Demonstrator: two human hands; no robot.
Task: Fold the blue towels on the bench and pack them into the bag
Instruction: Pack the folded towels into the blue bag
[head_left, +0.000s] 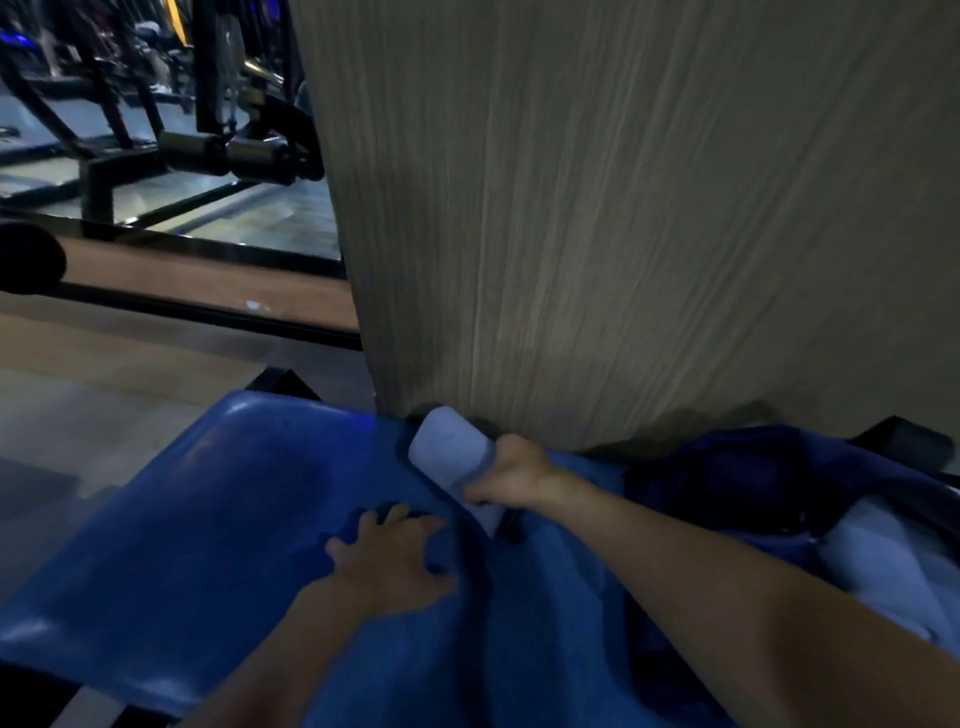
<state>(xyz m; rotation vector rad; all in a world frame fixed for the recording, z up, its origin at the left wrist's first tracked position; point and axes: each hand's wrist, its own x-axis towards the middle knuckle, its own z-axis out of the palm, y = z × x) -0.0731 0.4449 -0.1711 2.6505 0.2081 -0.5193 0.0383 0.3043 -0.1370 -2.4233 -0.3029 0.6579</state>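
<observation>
Table (171, 545): glossy mid-blue, plain, with pale sheen patches; the spread towel (519, 634) over it is a slightly deeper matte royal blue, no pattern. Rolled towel (452, 457): pale grey-blue, plain; a second pale towel (893, 566) at right shows the same washed-out blue, set against dark navy fabric (753, 478). Wall panel (623, 208): beige-grey with fine vertical wood-grain streaks; floor (104, 405) dull tan; gym machine frames (119, 156) black; wood-look strip (208, 286) warm brown.

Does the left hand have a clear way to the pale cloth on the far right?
Probably not: the left hand rests on the blue towel, and the right hand grips a rolled towel, its forearm lying across the way to the pale cloth.
</observation>
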